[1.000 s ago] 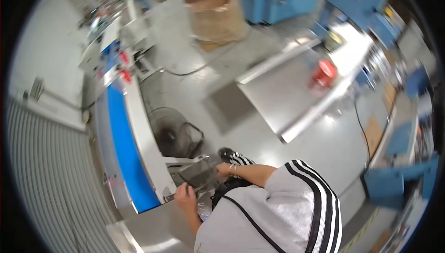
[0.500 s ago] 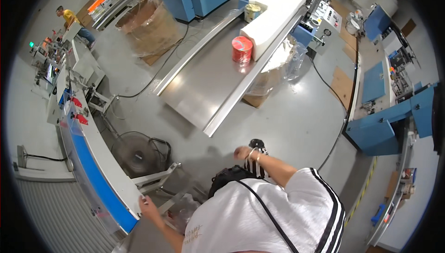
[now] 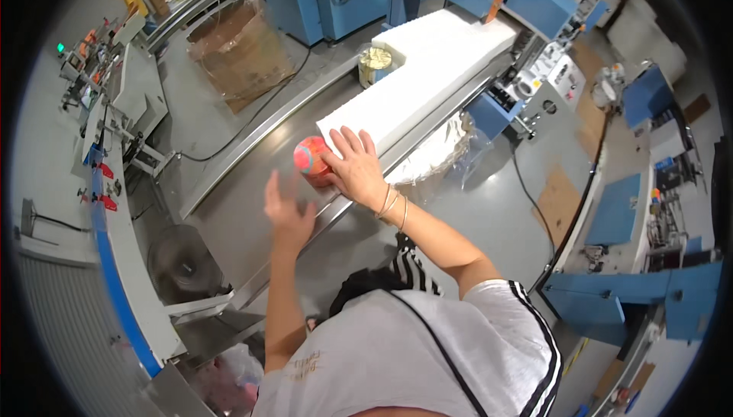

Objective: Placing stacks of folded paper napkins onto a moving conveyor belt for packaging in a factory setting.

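Red-orange round container (image 3: 311,156) sits on steel table (image 3: 229,211) beside white stack (image 3: 416,85); right hand (image 3: 355,169) laid on it, fingers spread, left hand (image 3: 286,207) open nearby; likely light, rigid, smooth — best gripped around sides

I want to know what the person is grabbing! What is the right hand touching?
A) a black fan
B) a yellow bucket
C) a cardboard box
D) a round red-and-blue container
D: the right hand lies spread on the round red-and-blue container, which stands on the metal table beside the white stack; the left hand is close by, touching nothing.
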Available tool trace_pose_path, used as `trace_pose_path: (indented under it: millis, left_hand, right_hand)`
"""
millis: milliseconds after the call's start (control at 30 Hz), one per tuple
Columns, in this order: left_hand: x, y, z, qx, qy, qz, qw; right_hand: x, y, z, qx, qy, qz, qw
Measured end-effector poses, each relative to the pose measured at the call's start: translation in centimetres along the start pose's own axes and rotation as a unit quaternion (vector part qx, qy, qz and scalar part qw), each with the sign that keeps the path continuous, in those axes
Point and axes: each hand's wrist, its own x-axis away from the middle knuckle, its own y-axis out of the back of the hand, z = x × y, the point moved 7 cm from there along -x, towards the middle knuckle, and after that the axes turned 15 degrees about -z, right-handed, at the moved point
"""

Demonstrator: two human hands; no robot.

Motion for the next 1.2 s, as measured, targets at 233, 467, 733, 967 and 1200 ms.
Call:
trace_pose_path:
  millis: [233, 467, 733, 967, 1200]
  left_hand:
    - [-3.6, -6.4, 1.7, -0.283, 0.065, -0.147, 0.946]
    - [2.6, -10.1, 2.9, 0.229, 0.595, 0.013, 0.77]
    - [-0.4, -12.1, -3.7, 0.26, 0.544, 0.07, 0.795]
    - [-1.7, -11.6, -5.3, 0.109, 0.565, 0.1, 0.812]
    - [-1.4, -11.0, -3.6, 0.091, 0.485, 0.0, 0.869]
  right_hand:
    - [0.9, -0.1, -1.8, -0.055, 0.043, 0.028, 0.997]
    - [-1.0, 3.3, -4.1, -0.263, 0.051, 0.076, 0.96]
    - [0.3, 8.6, -29.7, -0.186, -0.398, -0.097, 0.893]
    - [1.4, 8.9, -39.3, -0.086, -0.4, -0.17, 0.896]
    - [0.2, 8.8, -38.8, -0.094, -0.383, -0.136, 0.909]
